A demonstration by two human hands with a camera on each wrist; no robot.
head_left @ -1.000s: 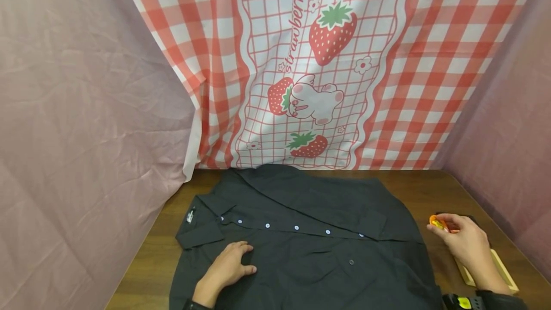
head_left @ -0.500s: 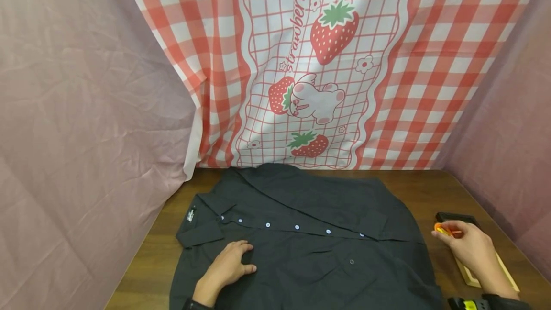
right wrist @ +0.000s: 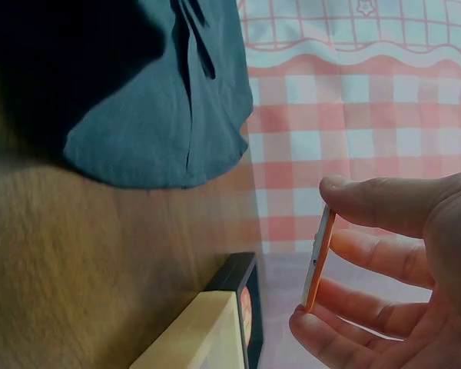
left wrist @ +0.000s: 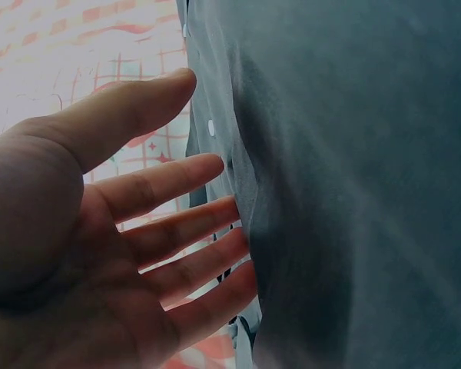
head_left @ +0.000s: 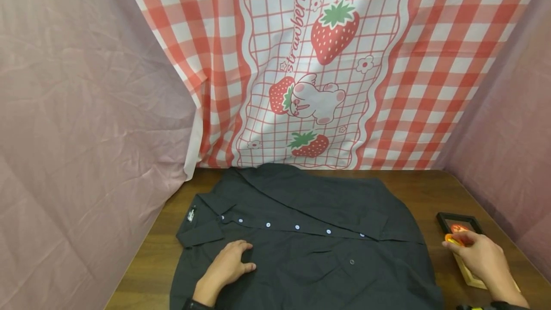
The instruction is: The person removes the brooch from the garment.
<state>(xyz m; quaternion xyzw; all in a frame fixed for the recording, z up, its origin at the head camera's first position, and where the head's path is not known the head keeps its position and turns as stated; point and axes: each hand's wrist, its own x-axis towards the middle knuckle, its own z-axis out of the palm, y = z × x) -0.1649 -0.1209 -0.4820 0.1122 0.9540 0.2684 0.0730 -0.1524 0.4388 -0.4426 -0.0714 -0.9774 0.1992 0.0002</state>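
A dark button-up shirt lies spread on the table, collar to the left, with a row of pale buttons. My left hand rests on its front, fingers extended and thumb apart; the left wrist view shows the palm holding nothing and fingertips at the cloth. Right of the shirt, my right hand pinches a thin flat orange-and-yellow piece between thumb and fingers. Edge-on in the right wrist view, this piece has one pale face and one orange. Its exact kind cannot be told.
A small black tray holding a red-orange item sits beyond my right hand. A pale wooden tray adjoins it, partly hidden by the hand. Checked strawberry cloth hangs behind the table; pink drapes flank it.
My right hand has moved rightward and nearer to me, carrying the orange piece over the trays. More of the black tray and its contents now shows. The left hand stays put.
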